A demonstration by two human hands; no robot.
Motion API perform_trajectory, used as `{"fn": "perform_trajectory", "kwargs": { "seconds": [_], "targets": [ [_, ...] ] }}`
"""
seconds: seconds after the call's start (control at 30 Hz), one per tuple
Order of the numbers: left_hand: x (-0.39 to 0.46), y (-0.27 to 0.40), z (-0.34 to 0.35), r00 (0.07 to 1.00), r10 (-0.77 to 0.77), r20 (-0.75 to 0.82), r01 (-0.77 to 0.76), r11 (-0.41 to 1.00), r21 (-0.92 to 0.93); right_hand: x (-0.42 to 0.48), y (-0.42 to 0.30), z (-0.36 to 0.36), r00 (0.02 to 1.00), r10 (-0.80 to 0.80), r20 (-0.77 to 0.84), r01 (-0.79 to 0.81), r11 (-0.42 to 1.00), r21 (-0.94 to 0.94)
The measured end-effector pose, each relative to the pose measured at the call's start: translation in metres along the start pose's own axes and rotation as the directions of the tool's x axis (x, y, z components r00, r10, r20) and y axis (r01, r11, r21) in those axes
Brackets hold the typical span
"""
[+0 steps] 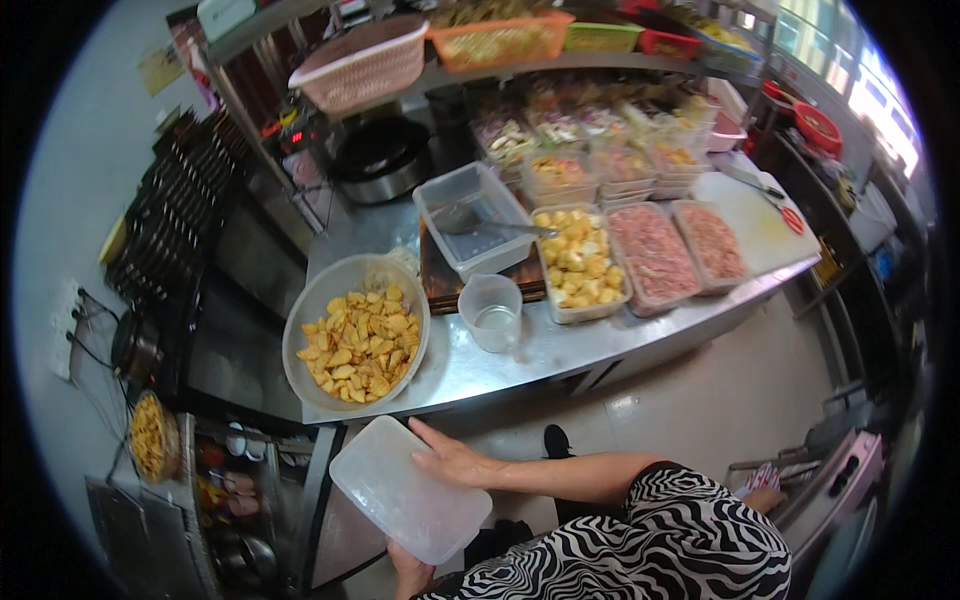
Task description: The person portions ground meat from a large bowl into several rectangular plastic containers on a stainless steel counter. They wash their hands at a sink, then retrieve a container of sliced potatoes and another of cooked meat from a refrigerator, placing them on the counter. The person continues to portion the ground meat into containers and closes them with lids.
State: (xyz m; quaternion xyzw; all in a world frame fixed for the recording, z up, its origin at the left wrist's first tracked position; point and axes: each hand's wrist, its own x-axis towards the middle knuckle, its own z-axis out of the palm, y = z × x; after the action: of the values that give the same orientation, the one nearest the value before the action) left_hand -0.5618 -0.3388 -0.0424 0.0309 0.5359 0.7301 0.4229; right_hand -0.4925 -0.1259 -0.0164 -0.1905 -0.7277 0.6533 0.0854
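My right hand (pixel 450 457) grips the upper edge of a translucent rectangular plastic container or lid (pixel 409 491); its inside is not visible. At its lower corner, my left hand (pixel 409 566) holds the same piece, partly hidden behind it. The piece is tilted, in front of the steel worktable's near edge. Just beyond it, a round plastic bowl (pixel 294 352) holds cut, browned potato pieces (pixel 364 341). A clear measuring jug (pixel 491 315) stands right of the bowl. Behind the jug, a rectangular plastic tub (pixel 480 259) with a metal ladle (pixel 480 223) across it rests on a dark wooden board (pixel 439 281).
Tubs of yellow chunks (pixel 585 259), pink raw meat (pixel 652 251) and paler minced meat (pixel 711 244) line the worktable (pixel 450 375). A cutting board (pixel 750 217) bears a knife (pixel 750 180) and red-handled scissors (pixel 787 214). A round cooker (pixel 382 161) stands behind; baskets (pixel 499 41) fill the shelf.
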Motion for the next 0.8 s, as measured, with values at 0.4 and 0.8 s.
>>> {"fn": "perform_trajectory", "kwargs": {
  "seconds": [0.4, 0.8],
  "targets": [
    [-0.048, 0.083, 0.157, 0.927, 0.260, 0.270, -0.259, 0.965, -0.038, -0.145, -0.142, -0.011, 0.888, -0.455, -0.062, 0.188, 0.484, -0.855],
    [-0.026, 0.023, 0.318, 0.877, 0.026, 0.480, 0.038, 0.992, -0.124, -0.312, -0.123, -0.266, 0.573, -0.203, -0.794, 0.439, 0.894, 0.088]
  ]
}}
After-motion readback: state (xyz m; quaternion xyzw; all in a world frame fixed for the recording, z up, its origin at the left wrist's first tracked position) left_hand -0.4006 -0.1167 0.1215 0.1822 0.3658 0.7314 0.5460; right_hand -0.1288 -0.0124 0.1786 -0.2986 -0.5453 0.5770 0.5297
